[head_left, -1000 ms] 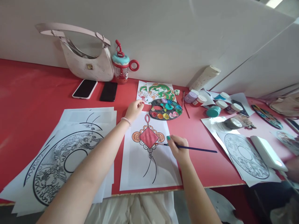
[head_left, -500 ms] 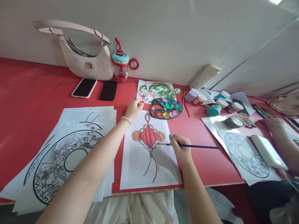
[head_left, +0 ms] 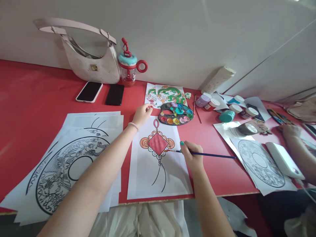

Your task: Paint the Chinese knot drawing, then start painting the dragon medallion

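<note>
Blue-handled, the paintbrush sits pinched between thumb and fingers of the right grip, which hides a stretch of the handle. Its tip is too small to tell whether it presses on the sheet, lying on the counter just left of this grip. The left grip rests at the sheet's far edge with fingers curled; its underside is hidden, so I cannot tell whether it holds anything. Below it, the left forearm covers part of the printed sheets. Well to the right grip's right, another person's arm is cut off by the picture edge. Nearly level, the brush's long axis runs sideways: bristles point left to the knot drawing's lower right side, handle end right. The drawing runs lengthwise away from the wearer, loop farthest, beside the palette right of the left grip.
</note>
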`<state>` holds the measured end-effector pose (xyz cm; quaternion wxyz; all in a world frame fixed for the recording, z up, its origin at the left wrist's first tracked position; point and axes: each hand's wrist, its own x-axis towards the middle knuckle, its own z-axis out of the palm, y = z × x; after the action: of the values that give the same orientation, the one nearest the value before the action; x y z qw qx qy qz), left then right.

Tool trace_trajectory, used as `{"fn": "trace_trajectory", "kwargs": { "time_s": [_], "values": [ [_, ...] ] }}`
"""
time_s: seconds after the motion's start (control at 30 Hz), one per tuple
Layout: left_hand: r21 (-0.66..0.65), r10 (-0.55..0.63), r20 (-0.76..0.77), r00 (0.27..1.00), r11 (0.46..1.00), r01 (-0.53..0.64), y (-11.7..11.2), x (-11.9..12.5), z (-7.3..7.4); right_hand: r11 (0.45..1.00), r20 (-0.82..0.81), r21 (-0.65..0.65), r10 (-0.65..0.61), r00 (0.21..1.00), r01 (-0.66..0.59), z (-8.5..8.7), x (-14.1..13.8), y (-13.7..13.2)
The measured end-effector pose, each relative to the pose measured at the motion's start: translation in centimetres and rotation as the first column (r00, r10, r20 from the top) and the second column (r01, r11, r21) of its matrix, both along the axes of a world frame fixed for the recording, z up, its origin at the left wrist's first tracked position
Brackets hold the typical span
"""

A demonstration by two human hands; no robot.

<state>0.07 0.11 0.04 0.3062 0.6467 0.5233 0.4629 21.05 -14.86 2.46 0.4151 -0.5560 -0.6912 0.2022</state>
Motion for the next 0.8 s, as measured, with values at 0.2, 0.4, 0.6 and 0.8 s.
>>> {"fn": "trace_trajectory", "kwargs": {
  "time_s": [0.2, 0.4, 0.6, 0.8],
  "values": [
    [0.019, 0.001, -0.011, 1.0, 1.0, -0.001, 0.11, -0.04, -0.09, 0.999, -0.004, -0.013, -0.031, 1.0, 0.031, -0.08, -0.01, -0.01],
    [0.002, -0.002, 0.0, 1.0, 1.0, 0.002, 0.05, 0.01, 0.06, 1.0, 0.001, -0.022, 0.003, 1.0, -0.003, 0.0, -0.08, -0.08],
    [0.003, 0.001, -0.018, 1.0, 1.0, 0.0, -0.12, 0.02, 0.33, 0.997, 0.0, -0.007, -0.075, 0.997, 0.075, -0.01, 0.19, -0.07],
    [0.017, -0.002, -0.022, 1.0, 1.0, 0.003, -0.09, 0.03, 0.22, 0.997, -0.006, -0.003, -0.074, 0.997, 0.074, 0.14, -0.14, -0.07]
  ]
}}
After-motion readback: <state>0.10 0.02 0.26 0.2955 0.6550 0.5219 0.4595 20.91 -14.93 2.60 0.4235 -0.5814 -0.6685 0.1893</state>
